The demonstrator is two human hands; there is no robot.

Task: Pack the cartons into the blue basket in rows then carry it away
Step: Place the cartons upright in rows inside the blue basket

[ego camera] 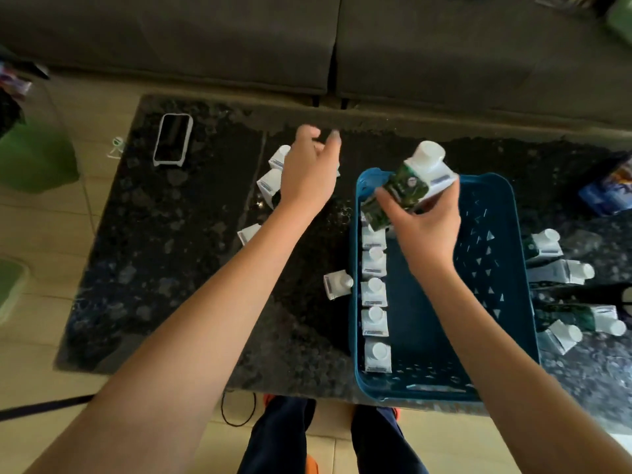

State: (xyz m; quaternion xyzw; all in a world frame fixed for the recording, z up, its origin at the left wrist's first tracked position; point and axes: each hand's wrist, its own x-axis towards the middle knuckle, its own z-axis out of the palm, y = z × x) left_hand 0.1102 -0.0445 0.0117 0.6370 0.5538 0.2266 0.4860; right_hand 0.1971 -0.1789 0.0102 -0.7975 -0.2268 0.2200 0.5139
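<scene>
Holding a green-and-white carton (pixel 408 184) tilted above the far end of the blue basket (pixel 509 254), our right hand (pixel 425 230) has its grip curled round it. Our left hand (pixel 307 172), fingers loosely spread and holding nothing, hovers over loose cartons (pixel 270 184) left of the basket, where a row of cartons (pixel 374 302) lines the left wall.

A phone (pixel 172 139) lies on the dark stone table (pixel 164 254); a grey sofa (pixel 239 39) behind, blurred.

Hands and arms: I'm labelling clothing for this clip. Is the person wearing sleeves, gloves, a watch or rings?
No sleeves, gloves or watch show: the left hand and right hand are bare, as are both forearms. Rings can't be ruled out; the fingers are blurred.
</scene>
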